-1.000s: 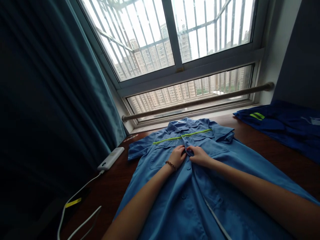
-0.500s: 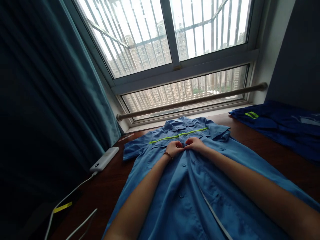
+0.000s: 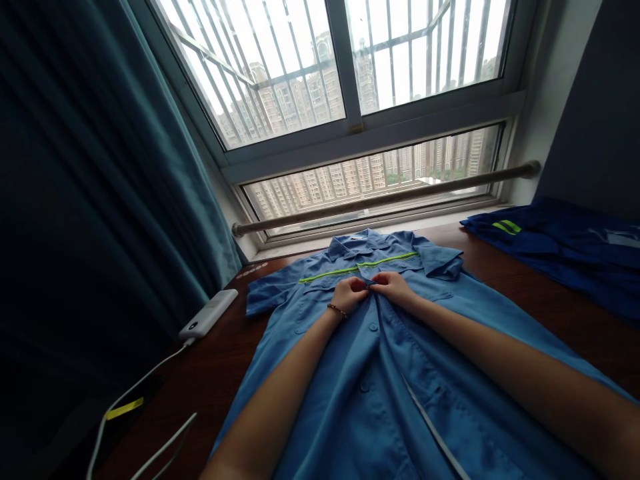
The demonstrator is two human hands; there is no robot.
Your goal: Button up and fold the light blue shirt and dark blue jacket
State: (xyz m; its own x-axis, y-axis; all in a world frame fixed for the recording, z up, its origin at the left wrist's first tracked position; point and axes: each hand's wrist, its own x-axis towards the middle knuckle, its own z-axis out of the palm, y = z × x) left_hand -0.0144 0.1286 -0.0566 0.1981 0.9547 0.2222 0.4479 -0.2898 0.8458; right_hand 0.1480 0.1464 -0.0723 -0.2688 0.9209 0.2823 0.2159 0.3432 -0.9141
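A light blue short-sleeved shirt [image 3: 380,380] with a yellow-green chest stripe lies face up on a dark wooden table [image 3: 220,373], collar towards the window. My left hand [image 3: 350,294], with a bead bracelet on its wrist, and my right hand [image 3: 394,287] meet at the shirt's button placket just below the stripe. Both hands pinch the placket fabric with closed fingers. What lies between the fingertips is too small to make out.
A white power bank [image 3: 209,313] with a white cable [image 3: 135,393] lies left of the shirt. Dark blue garments [image 3: 565,247] are piled at the right. A teal curtain [image 3: 100,167] hangs at the left. A barred window [image 3: 350,100] with a rail stands behind the table.
Both hands have moved up the placket towards the collar, from the lower chest to just under the stripe. The view has shifted slightly.
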